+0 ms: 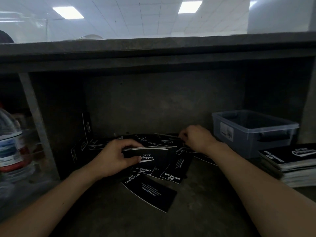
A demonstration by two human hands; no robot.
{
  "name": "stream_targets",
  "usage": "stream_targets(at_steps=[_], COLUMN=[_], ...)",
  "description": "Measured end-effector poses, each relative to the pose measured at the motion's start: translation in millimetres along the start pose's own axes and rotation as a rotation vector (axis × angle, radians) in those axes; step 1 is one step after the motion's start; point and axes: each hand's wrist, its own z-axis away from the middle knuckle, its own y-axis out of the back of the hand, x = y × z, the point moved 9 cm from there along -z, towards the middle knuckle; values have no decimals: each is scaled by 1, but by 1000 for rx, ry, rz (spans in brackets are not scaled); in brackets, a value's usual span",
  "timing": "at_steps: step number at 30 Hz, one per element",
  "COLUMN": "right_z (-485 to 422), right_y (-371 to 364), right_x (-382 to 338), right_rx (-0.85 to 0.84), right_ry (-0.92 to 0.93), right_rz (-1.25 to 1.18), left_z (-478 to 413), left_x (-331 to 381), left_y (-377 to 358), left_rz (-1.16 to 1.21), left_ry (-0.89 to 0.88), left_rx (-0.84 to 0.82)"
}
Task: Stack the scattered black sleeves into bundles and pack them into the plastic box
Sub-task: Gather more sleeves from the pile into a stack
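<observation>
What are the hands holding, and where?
The left hand grips a bundle of sleeves at its left end. The right hand seems to pinch a loose sleeve by its edge.

- We're pretty sure this is the staff side of a coffee shop counter: a dim, bare shelf bay (162,103) under a thick grey countertop (153,47).
- The black cup sleeves (150,194) scattered in there say "CAMPING CLUB" and "DRINK&COFFEE", so cafe stock.
- There's a stack of sleeves (294,161) on the right, just beside a translucent plastic box (239,134).
- Overhead is a tiled drop ceiling (128,17) with flat panel lights (189,7), which looks commercial to us.
- A big water bottle (10,146), blurry, stands in the next bay left.
</observation>
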Motion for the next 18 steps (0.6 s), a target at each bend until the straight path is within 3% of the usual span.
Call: stream_targets(at_steps=[2,4,6,9,10,12,13,15,17,18], right_z=[1,2,4,23,24,13,6,-3,-2,-1], right_y=[21,32,23,-14,-21,-22,-20,-16,-37,-44], right_x=[2,-1,-15,-45,-48,-37,-25,-4,-3,0], right_rx=[148,207,50,-390,-448,-319,-172,20,-81,-119], right_ry=[-35,-16,78,97,61,-45,-79,-54,26,25], right_rz=[51,-49,-341,-726,-819,-968,-924,-512,-162,-125], left_z=[-1,-3,-5,-5,-5,-6,-5,-5,-4,-4], left_x=[-3,-8,-15,-21,-22,-23,-23,-20,-15,-13], left_y=[1,2,4,3,2,0,-1,-4,-4,-3], left_rz=[24,81,136,177,196,216,216,226,230,229], left_ry=[19,59,113,160,165,169,169,152,116,102], left_rx=[18,38,69,63,50,21,8,-4,4,9])
